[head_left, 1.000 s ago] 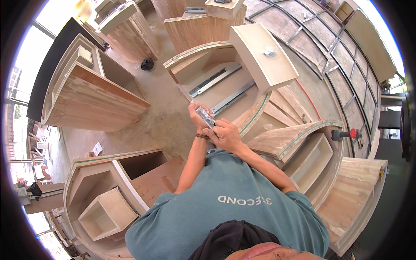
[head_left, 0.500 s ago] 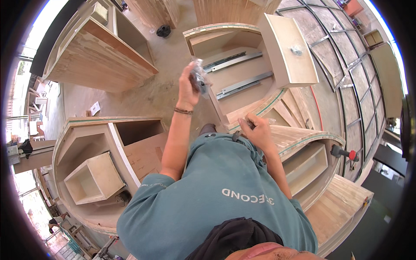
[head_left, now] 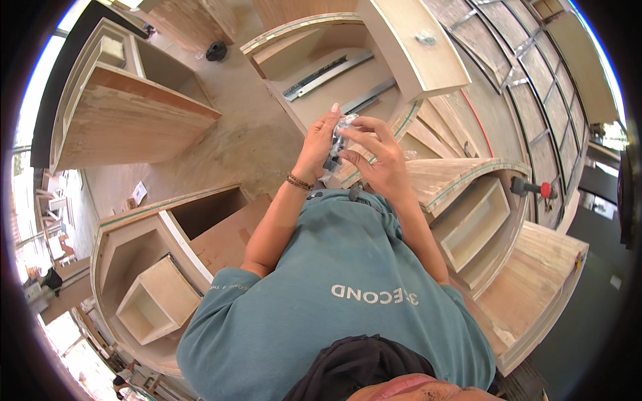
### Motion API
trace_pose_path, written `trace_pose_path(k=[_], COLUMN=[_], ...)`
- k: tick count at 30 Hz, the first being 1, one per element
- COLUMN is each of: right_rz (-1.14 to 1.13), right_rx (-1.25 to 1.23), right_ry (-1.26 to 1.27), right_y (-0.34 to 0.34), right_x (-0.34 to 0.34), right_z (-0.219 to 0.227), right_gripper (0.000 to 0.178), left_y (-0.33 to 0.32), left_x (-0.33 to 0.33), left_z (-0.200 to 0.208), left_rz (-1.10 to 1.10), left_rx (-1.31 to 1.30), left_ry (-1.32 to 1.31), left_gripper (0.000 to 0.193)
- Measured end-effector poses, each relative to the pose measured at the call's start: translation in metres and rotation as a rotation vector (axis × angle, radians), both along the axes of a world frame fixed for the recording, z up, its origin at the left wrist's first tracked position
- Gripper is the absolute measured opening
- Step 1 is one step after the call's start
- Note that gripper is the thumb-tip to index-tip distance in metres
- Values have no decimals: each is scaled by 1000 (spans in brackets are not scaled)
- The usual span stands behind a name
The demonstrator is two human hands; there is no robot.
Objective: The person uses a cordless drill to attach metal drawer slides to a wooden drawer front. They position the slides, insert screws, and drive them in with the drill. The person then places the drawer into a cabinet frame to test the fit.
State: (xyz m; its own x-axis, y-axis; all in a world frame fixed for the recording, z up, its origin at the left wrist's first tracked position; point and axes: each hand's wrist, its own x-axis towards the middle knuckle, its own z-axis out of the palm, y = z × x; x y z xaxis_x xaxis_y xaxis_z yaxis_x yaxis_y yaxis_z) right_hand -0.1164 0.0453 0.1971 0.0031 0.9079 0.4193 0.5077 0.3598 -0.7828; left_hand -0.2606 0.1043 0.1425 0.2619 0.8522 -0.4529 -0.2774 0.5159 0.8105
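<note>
My left hand, with a dark bracelet at its wrist, grips a clear plastic bag holding small dark parts. From the other side, my right hand has its thumb and fingertips on the same bag. Both hands meet in front of my waist. Just beyond them lies an open curved cabinet with metal drawer slides inside. A pale wooden drawer box stands on that cabinet's right side, with a small clear packet on it.
At lower left is another curved cabinet with a small drawer box in it. A wooden cabinet stands at upper left. On the right, a power tool with a red end rests by a curved cabinet. Dark metal frames lie beyond.
My left hand has brought the bag down and closer to my waist. My right hand has moved up and left from the cabinet edge to the bag.
</note>
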Motion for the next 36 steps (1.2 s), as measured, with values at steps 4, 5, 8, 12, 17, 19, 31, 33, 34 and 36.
trace_pose_path(k=[4, 5, 8, 12, 17, 19, 31, 33, 34, 36], right_rz=[-73, -117, -77, 51, -45, -94, -295, -308, -315, -353], right_rx=[-35, -106, -125, -31, -104, -141, -90, -65, -53, -57], right_ry=[91, 183, 145, -157, -26, 76, 257, 257, 257, 253], right_y=[-4, -6, -12, -17, -21, -23, -20, -16, -14, -10], right_x=[23, 27, 34, 20, 20, 17, 22, 27, 30, 32], right_z=[-21, -20, 4, -3, -29, -35, -41, -45, -46, -44], right_gripper=[29, 29, 27, 22, 16, 16, 23, 23, 23, 24], left_y=[-9, -12, -18, -21, -24, -23, -18, -17, -17, -17], left_x=[8, 10, 14, 17, 27, 27, 31, 34, 35, 38], left_z=[-6, -7, -15, -23, -29, -27, -6, -10, -17, -14], left_rz=[-147, -173, -143, -162, -156, -187, -378, -389, -382, -371], left_rx=[9, 13, -74, -46, 160, 209, 353, 362, 377, 386], left_ry=[69, 98, 52, 90, 203, 278, 389, 356, 334, 304], left_gripper=[50, 50, 60, 63, 66, 68, 71, 69, 68, 65])
